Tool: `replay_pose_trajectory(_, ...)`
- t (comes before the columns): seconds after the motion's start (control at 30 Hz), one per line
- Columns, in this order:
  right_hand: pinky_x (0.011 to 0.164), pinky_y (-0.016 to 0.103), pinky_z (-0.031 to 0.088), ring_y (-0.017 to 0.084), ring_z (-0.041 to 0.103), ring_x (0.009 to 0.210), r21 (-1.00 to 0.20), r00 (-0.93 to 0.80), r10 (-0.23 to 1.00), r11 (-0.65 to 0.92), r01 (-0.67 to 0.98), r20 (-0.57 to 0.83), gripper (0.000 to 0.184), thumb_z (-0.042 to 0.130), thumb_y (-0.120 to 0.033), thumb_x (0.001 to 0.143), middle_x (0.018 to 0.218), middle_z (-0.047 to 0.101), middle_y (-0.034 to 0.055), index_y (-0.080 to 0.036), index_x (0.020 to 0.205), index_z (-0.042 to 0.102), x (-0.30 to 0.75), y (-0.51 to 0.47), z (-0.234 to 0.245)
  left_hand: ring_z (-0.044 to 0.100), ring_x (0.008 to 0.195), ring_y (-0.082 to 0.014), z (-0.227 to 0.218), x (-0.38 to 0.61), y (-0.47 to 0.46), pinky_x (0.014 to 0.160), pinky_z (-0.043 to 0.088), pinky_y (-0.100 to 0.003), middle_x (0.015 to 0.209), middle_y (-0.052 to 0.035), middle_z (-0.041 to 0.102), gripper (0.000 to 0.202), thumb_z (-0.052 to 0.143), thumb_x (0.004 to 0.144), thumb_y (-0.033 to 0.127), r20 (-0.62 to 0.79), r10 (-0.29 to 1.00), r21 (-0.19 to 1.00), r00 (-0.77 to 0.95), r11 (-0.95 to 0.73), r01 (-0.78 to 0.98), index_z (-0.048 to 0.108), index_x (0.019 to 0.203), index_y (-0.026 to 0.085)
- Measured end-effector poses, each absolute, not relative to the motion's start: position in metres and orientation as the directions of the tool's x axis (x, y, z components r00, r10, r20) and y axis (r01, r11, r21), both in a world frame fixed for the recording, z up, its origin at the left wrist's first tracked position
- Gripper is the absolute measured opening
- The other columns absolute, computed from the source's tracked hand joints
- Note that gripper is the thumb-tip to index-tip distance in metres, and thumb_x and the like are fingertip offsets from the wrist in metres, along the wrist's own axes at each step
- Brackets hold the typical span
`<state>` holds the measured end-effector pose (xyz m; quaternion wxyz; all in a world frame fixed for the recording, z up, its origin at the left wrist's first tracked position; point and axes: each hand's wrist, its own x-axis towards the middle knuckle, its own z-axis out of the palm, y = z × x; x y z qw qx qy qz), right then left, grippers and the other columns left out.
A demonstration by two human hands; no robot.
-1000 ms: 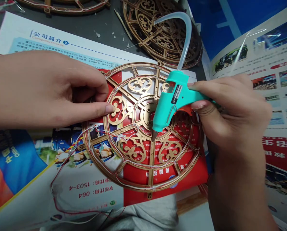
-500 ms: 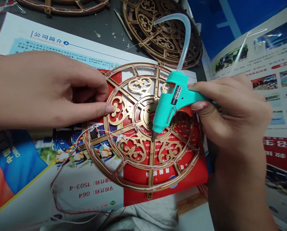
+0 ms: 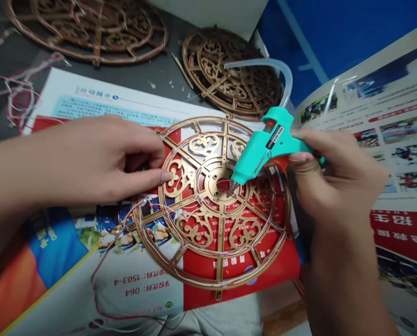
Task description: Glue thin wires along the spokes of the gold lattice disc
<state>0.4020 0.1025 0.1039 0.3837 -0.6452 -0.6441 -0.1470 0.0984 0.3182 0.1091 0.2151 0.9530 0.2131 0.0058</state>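
Note:
A round bronze openwork frame [image 3: 220,235] lies on printed sheets, with thin wiring running along its rings. My left hand [image 3: 134,161] grips its left side, the thumb on a scroll ornament and the other fingers curled, their tips partly hidden. In my right hand [image 3: 337,170] is a turquoise glue gun [image 3: 257,151], held by its handle with the orange trigger below. Its metal nozzle points down over the frame's hub; whether it touches cannot be told. A bent, clear glue stick [image 3: 288,81] sticks out of the gun's back. Red and white wires [image 3: 105,256] trail off the frame's left side.
Two similar frames lie behind, one at the upper left [image 3: 97,44] and one at the upper middle [image 3: 234,88]. Loose wires [image 3: 22,88] tangle at the left. An open brochure [image 3: 400,158] stands at the right. A thin wooden stick [image 3: 182,70] and white scraps rest on the dark table.
The glue gun's nozzle has moved up and right, from the lower spoke at the inner ring to the hub. My left hand keeps its grip. The view has tilted upward.

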Motion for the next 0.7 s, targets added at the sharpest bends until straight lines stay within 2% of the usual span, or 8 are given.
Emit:
replay_pose_trajectory(0.03, 0.088, 0.039, 0.055, 0.022, 0.076, 0.097, -0.320, 0.170, 0.699, 0.089, 0.943, 0.695, 0.027, 0.076, -0.034, 0.099, 0.109, 0.083, 0.0007, -0.036, 0.125, 0.082, 0.403, 0.104, 0.103, 0.052, 0.065, -0.0121, 0.111, 0.099, 0.316, 0.068, 0.032, -0.029, 0.073, 0.0030, 0.062, 0.043, 0.062, 0.093, 0.064, -0.097, 0.358, 0.417, 0.928, -0.832, 0.365, 0.071, 0.081, 0.023)
replay_pose_trajectory(0.1, 0.085, 0.038, 0.058, 0.022, 0.078, 0.098, -0.346, 0.237, 0.668, 0.033, 0.938, 0.705, 0.024, 0.073, -0.037, 0.101, 0.111, 0.084, 0.0005, -0.035, 0.124, 0.082, 0.404, 0.108, 0.102, 0.055, 0.068, -0.0155, 0.114, 0.100, 0.313, 0.068, 0.034, -0.033, 0.073, 0.0011, 0.063, 0.037, 0.062, 0.094, 0.056, -0.098, 0.348, 0.467, 0.932, -0.811, 0.352, 0.068, 0.077, 0.024)
replay_pose_trajectory(0.2, 0.073, 0.035, 0.057, 0.022, 0.077, 0.088, -0.455, 0.367, 0.672, -0.051, 0.889, 0.643, 0.023, 0.069, -0.044, 0.104, 0.100, 0.083, 0.0016, -0.031, 0.117, 0.083, 0.404, 0.113, 0.104, 0.055, 0.070, -0.0177, 0.116, 0.101, 0.311, 0.071, 0.036, -0.036, 0.072, 0.0009, 0.064, 0.036, 0.061, 0.096, 0.054, -0.114, 0.355, 0.487, 0.928, -0.794, 0.364, 0.065, 0.076, 0.025)
replay_pose_trajectory(0.3, 0.064, 0.034, 0.054, 0.021, 0.074, 0.077, -0.568, 0.488, 0.688, -0.133, 0.812, 0.537, 0.032, 0.066, -0.054, 0.104, 0.091, 0.081, 0.0030, -0.028, 0.111, 0.083, 0.405, 0.117, 0.110, 0.055, 0.073, -0.0185, 0.118, 0.100, 0.310, 0.073, 0.036, -0.037, 0.074, 0.0007, 0.066, 0.035, 0.060, 0.097, 0.053, -0.123, 0.372, 0.473, 0.920, -0.793, 0.383, 0.061, 0.076, 0.025)
replay_pose_trajectory(0.47, 0.060, 0.032, 0.050, 0.021, 0.068, 0.067, -0.632, 0.528, 0.704, -0.145, 0.762, 0.475, 0.044, 0.061, -0.062, 0.105, 0.075, 0.076, 0.0034, -0.024, 0.101, 0.082, 0.406, 0.131, 0.133, 0.054, 0.072, -0.0179, 0.122, 0.101, 0.307, 0.073, 0.035, -0.036, 0.074, 0.0012, 0.065, 0.036, 0.061, 0.099, 0.050, -0.127, 0.376, 0.470, 0.918, -0.792, 0.390, 0.056, 0.076, 0.023)
replay_pose_trajectory(0.57, 0.057, 0.031, 0.045, 0.018, 0.061, 0.063, -0.666, 0.571, 0.647, -0.128, 0.735, 0.506, 0.051, 0.056, -0.068, 0.105, 0.076, 0.072, 0.0035, -0.023, 0.096, 0.077, 0.404, 0.145, 0.149, 0.054, 0.073, -0.0179, 0.122, 0.101, 0.307, 0.073, 0.035, -0.036, 0.074, 0.0015, 0.064, 0.036, 0.061, 0.099, 0.050, -0.122, 0.374, 0.473, 0.919, -0.792, 0.385, 0.055, 0.076, 0.023)
replay_pose_trajectory(0.7, 0.059, 0.031, 0.048, 0.015, 0.059, 0.062, -0.714, 0.641, 0.529, -0.092, 0.694, 0.555, 0.057, 0.040, -0.072, 0.110, 0.087, 0.068, 0.0032, -0.022, 0.111, 0.067, 0.398, 0.160, 0.153, 0.052, 0.071, -0.0173, 0.122, 0.099, 0.308, 0.071, 0.035, -0.034, 0.074, 0.0021, 0.062, 0.037, 0.064, 0.100, 0.050, -0.113, 0.371, 0.468, 0.922, -0.798, 0.379, 0.055, 0.076, 0.023)
